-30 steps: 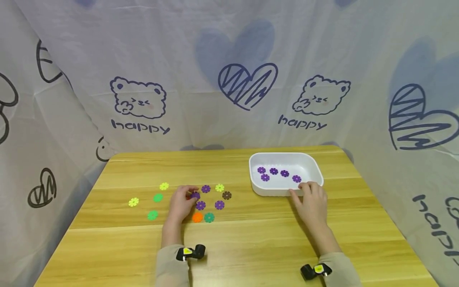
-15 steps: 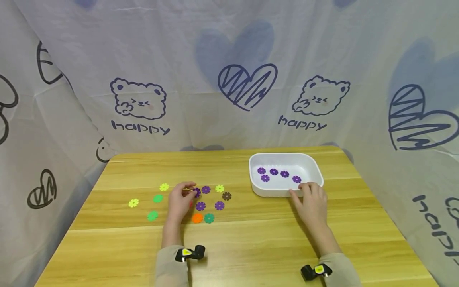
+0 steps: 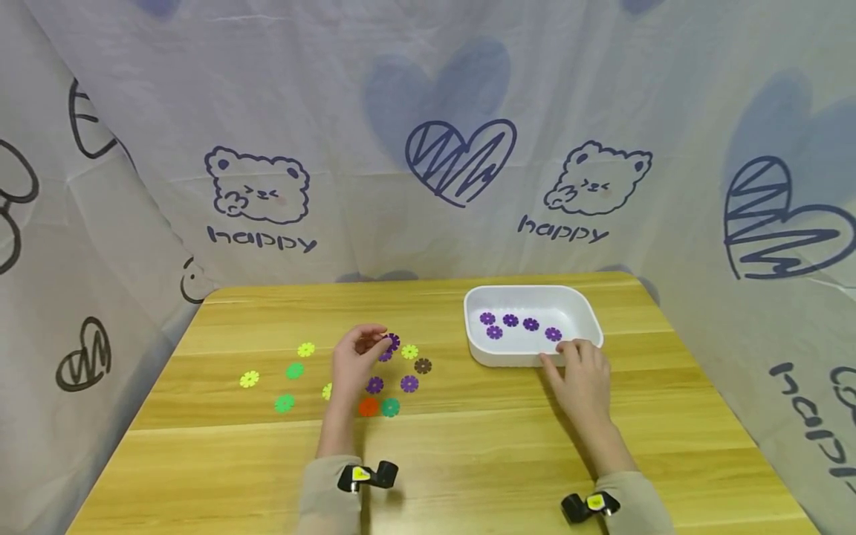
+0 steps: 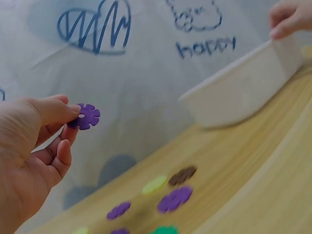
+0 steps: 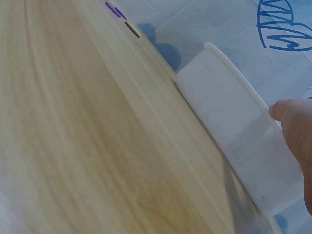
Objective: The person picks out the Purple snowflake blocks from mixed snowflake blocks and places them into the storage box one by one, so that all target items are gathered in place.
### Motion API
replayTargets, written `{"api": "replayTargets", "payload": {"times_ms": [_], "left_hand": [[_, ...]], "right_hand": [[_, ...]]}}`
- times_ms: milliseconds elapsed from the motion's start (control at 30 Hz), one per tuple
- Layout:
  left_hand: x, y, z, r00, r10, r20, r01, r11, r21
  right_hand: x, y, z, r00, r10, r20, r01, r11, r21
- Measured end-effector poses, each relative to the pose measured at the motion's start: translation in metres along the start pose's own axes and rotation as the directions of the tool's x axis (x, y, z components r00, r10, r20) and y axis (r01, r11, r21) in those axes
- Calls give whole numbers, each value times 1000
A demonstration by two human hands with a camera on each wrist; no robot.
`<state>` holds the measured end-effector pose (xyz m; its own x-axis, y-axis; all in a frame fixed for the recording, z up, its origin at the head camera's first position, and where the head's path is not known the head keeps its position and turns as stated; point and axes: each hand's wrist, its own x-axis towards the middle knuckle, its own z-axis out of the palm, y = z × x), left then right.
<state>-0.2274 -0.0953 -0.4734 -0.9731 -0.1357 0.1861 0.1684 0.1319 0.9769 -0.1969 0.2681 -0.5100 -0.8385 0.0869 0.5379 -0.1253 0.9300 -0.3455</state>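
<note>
My left hand [image 3: 353,365] pinches a purple interlocking disc [image 4: 88,117] by its edge between thumb and fingers, raised above the table in the left wrist view. In the head view that disc overlaps another purple one below it. More purple discs [image 3: 409,383] lie close by, among a brown disc [image 3: 423,365], an orange-red disc [image 3: 368,406] and a teal disc [image 3: 391,407]. On the right, my right hand [image 3: 583,380] grips the near rim of a white plastic tray [image 3: 501,360], its fingers over the edge. Several purple discs [image 3: 531,325] lie spread inside the tray.
Left of my left hand, green discs [image 3: 284,403] and yellow discs [image 3: 250,379] lie scattered on the wooden table [image 3: 455,461]. A printed cloth curtain [image 3: 361,208] hangs behind the table and along both sides.
My left hand has lifted the purple disc and moved right and away from me with it, uncovering a yellow disc near its wrist. The right hand stays on the tray.
</note>
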Motion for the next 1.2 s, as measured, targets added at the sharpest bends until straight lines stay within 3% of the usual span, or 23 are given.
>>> {"api": "replayTargets", "payload": {"times_ms": [333,600,867,1033,1200], "left_hand": [[1,19,32,996,21,89,-9,991,-132],[14,32,60,990,-40,134,62,985,-159],[28,44,89,984,-72,162,118,947,-300],[39,46,109,971,-146,190,199,932,-302],[51,46,132,944,-246,219,309,892,-330]], "right_hand": [[0,-1,-2,999,-24,-32,24,1000,5],[1,0,-2,1000,-9,-14,9,1000,2],[-1,1,-1,1000,-15,-16,15,1000,-2],[0,1,-1,1000,-9,-15,9,1000,-3],[0,0,-2,1000,-5,-10,5,1000,2]]}}
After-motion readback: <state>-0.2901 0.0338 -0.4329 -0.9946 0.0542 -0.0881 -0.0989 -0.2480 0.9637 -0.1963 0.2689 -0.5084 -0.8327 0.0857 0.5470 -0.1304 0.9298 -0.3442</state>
